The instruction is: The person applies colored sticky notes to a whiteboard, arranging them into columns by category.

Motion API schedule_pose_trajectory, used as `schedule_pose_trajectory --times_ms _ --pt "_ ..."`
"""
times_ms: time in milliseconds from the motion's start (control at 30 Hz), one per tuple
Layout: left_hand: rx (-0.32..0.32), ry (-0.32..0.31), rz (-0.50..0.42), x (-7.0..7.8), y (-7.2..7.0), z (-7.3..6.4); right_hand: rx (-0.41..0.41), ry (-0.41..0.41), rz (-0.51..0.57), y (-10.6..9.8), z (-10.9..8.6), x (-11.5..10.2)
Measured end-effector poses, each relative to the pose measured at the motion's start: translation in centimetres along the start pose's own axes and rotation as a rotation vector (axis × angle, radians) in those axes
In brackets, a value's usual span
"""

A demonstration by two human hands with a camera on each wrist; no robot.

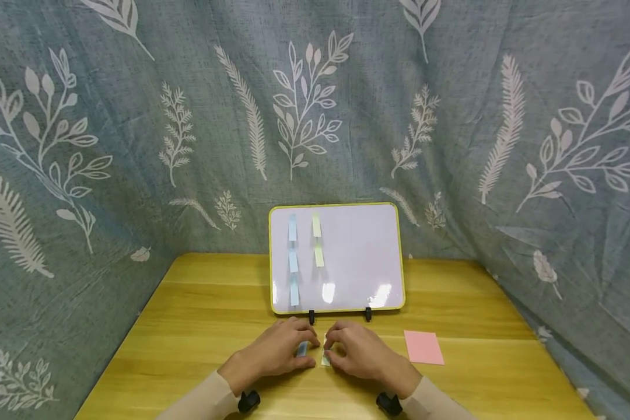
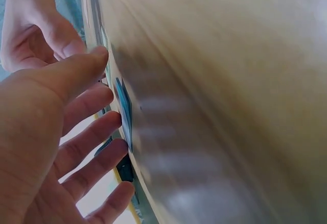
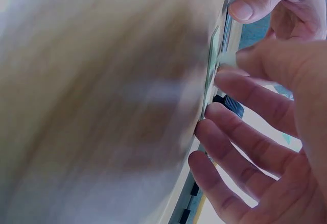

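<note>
In the head view, my left hand point(image 1: 273, 350) rests on the table around a small blue sticky-note pad point(image 1: 301, 349). Its fingers spread loosely in the left wrist view, with fingertips beside the blue pad's edge and the thumb apart. My right hand point(image 1: 362, 353) is at a narrow pale green sticky-note pad point(image 1: 325, 360). Thumb and index finger come together at a blurred pale green bit point(image 3: 227, 59), seemingly a pinched sticky note; the other fingertips touch down along the green pad point(image 3: 211, 60). My hand partly covers this pad.
Behind the hands stands a yellow-edged whiteboard point(image 1: 357, 251) on black feet point(image 1: 368, 314). Three blue notes point(image 1: 293, 261) run down its left side, with two green notes point(image 1: 319, 255) beside them. A pink square note point(image 1: 424, 347) lies right of my right hand.
</note>
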State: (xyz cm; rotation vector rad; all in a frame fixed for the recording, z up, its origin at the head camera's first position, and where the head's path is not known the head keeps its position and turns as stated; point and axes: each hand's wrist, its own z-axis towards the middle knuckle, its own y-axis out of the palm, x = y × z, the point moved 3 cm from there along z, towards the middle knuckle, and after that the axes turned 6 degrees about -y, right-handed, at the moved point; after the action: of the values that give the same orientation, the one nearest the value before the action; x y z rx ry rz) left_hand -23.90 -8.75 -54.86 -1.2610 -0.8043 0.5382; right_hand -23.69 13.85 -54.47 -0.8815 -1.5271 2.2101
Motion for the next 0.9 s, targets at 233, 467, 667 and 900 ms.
schedule_pose_trajectory --times_ms 233,467,667,900 --pt "0.041 -0.022 0.015 0.7 0.0 0.1 0.028 -0.014 0.053 0.2 0.1 0.4" --pt "0.105 -0.072 0.053 1.1 0.2 0.8 0.043 -0.007 0.085 -0.1 0.3 1.0" --pt "0.111 -0.103 0.043 1.4 0.8 1.4 0.060 0.005 0.110 -0.2 0.2 1.0" --pt "0.122 -0.111 0.025 1.9 0.6 1.5 0.053 0.012 0.139 -0.1 0.3 1.3"
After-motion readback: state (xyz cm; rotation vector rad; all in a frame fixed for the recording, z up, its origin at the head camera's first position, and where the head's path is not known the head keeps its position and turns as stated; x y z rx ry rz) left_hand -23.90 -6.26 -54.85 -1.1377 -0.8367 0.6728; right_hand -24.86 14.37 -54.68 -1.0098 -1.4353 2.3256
